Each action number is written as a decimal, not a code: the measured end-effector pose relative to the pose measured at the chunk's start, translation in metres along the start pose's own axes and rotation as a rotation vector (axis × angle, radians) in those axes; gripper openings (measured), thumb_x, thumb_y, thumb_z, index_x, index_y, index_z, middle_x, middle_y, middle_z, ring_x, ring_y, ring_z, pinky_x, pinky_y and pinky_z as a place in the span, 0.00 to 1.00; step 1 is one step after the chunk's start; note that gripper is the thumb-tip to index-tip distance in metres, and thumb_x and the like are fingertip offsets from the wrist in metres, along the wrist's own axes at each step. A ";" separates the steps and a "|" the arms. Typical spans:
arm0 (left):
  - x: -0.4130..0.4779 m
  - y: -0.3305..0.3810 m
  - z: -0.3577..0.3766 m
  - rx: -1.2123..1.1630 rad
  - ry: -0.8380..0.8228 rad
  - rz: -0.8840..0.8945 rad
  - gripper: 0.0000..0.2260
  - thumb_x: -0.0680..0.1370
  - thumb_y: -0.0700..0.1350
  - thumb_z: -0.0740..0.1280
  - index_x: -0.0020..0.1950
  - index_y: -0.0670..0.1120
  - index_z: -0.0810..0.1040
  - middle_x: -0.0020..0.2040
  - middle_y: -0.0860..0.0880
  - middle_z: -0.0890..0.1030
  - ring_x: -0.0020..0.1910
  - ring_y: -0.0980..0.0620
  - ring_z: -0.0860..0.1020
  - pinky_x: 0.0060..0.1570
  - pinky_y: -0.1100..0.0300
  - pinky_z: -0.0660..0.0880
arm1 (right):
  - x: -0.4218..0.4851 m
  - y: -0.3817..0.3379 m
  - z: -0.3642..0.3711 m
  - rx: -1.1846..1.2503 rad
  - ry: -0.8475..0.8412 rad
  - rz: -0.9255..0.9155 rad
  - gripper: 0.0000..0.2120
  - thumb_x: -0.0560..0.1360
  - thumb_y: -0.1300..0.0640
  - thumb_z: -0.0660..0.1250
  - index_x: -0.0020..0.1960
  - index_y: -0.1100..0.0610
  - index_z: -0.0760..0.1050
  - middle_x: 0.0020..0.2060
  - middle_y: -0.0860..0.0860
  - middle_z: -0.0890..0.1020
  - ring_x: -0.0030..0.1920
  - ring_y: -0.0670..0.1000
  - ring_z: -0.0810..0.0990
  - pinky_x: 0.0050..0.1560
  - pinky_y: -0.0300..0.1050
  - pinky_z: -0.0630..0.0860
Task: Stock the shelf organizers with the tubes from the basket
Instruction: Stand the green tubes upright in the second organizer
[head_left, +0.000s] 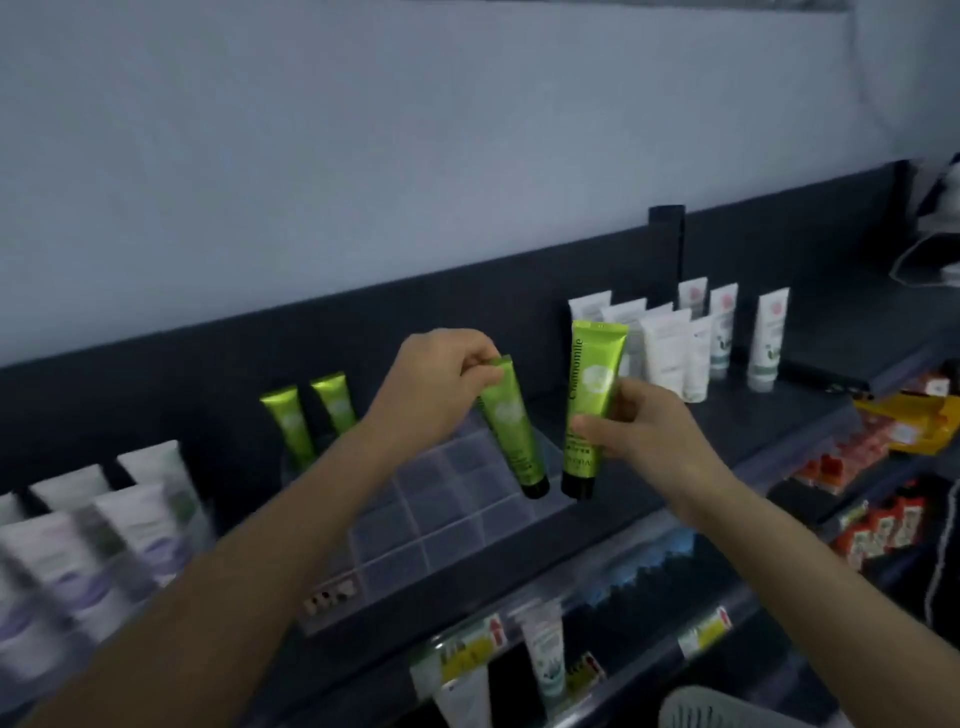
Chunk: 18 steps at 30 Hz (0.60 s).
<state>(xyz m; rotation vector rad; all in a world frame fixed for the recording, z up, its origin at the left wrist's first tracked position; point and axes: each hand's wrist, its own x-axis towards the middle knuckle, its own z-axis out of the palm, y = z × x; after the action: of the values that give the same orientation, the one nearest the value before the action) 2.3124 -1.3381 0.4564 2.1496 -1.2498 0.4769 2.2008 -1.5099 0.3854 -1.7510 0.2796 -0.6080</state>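
Above the clear organizer (452, 514), your left hand (441, 379) pinches a green tube (511, 431) by its crimp; at its three o'clock, your right hand (644, 426) clamps curled fingers round a Chamomile tube (589, 384), cap down.

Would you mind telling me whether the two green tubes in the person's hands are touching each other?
Apart. The head view shows a clear gap between the tilted tube and the upright tube, narrowest at their black caps.
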 end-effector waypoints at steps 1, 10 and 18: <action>0.001 -0.010 -0.013 0.030 0.003 -0.016 0.04 0.74 0.41 0.69 0.43 0.42 0.82 0.34 0.50 0.80 0.34 0.53 0.77 0.40 0.59 0.74 | 0.008 -0.004 0.013 0.013 -0.021 -0.004 0.05 0.71 0.61 0.72 0.46 0.58 0.77 0.41 0.58 0.81 0.43 0.55 0.81 0.46 0.50 0.79; 0.000 -0.104 -0.091 0.343 0.011 -0.185 0.06 0.76 0.44 0.67 0.44 0.43 0.83 0.40 0.49 0.82 0.38 0.52 0.77 0.43 0.56 0.74 | 0.069 -0.033 0.129 -0.035 -0.177 -0.148 0.07 0.69 0.61 0.74 0.45 0.56 0.79 0.41 0.53 0.83 0.44 0.54 0.82 0.50 0.54 0.80; 0.000 -0.173 -0.112 0.480 -0.044 -0.296 0.06 0.75 0.45 0.69 0.48 0.44 0.84 0.46 0.48 0.84 0.44 0.50 0.79 0.46 0.55 0.76 | 0.117 -0.025 0.211 -0.152 -0.166 -0.141 0.12 0.65 0.61 0.77 0.44 0.55 0.76 0.42 0.51 0.83 0.45 0.51 0.82 0.49 0.50 0.79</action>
<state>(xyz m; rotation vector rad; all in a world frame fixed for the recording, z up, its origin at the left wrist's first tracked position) 2.4619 -1.1993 0.4863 2.7042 -0.8742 0.6525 2.4080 -1.3859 0.4040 -1.9678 0.0896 -0.5496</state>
